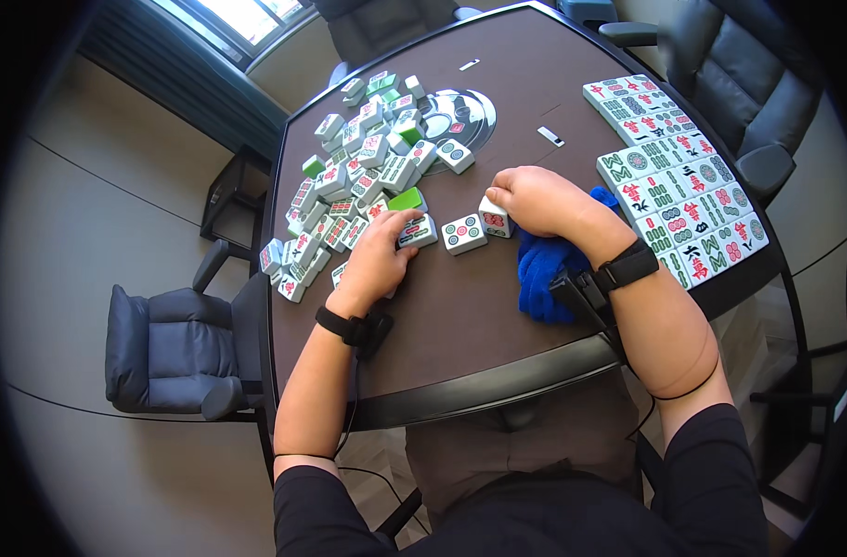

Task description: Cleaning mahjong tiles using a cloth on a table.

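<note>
My left hand (378, 257) has its fingers and thumb about a bamboo-faced mahjong tile (419, 232) at the near edge of a loose heap of tiles (340, 181). A green-backed tile (406, 200) lies face down just beyond those fingers. My right hand (538, 202) pinches the upper part of a red-and-green circle tile (495, 218), which shows its face towards me. Between the hands, a five-circle tile (464, 233) rests face up, close beside the pinched one. Below my right wrist is a crumpled blue cloth (548, 278).
Rows of face-up tiles (681, 174) lie along the right side of the brown mahjong table (451, 327). A round centre panel (475, 115) is partly covered by the heap. Dark padded chairs (186, 348) stand around the table. Black straps with small devices (347, 327) sit on both wrists.
</note>
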Available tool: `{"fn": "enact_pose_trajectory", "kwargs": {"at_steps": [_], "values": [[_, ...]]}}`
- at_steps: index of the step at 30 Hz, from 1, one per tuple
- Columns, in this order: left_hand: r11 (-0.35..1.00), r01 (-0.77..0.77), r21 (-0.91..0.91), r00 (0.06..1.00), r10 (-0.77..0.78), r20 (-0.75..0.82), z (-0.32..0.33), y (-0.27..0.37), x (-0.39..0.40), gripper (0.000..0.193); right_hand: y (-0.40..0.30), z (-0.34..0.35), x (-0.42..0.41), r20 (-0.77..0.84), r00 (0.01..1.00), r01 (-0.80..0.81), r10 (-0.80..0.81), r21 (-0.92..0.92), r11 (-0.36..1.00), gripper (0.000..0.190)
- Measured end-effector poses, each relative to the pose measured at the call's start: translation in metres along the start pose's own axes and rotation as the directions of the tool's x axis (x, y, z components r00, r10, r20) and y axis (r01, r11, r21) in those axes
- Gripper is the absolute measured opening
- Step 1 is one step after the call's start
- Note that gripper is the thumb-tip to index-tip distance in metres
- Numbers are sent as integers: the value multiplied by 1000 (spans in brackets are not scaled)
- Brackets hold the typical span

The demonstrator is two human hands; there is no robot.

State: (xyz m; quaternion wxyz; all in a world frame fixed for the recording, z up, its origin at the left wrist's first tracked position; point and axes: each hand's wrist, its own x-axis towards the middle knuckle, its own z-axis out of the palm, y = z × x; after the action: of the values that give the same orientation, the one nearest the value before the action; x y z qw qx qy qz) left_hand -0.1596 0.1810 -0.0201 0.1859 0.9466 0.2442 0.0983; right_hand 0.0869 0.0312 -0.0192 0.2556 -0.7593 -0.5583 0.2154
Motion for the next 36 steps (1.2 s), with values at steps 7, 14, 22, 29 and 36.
{"fn": "enact_pose_trajectory", "kwargs": {"at_steps": [7, 14, 22, 29, 36], "values": [[996, -85, 13, 993, 83, 89, -5, 7, -14, 70, 30, 17, 18, -238, 967, -90, 88, 1, 996, 36], [995, -32, 94, 978, 12, 206, -23, 13, -45, 100, 3, 8, 3, -51, 999, 6, -8, -40, 999, 41], [975, -144, 167, 989, 135, 65, -11, -2, -44, 91, -14, 12, -13, 137, 972, 195, -190, -24, 981, 53], [972, 127, -198, 963, -73, 259, -17, 12, -39, 64, -25, 8, -22, 204, 962, 208, -179, -131, 969, 52], [979, -204, -26, 966, 206, 156, -8, 1, -47, 67, -53, 12, -42, 350, 911, 314, -219, -242, 918, 53]]}}
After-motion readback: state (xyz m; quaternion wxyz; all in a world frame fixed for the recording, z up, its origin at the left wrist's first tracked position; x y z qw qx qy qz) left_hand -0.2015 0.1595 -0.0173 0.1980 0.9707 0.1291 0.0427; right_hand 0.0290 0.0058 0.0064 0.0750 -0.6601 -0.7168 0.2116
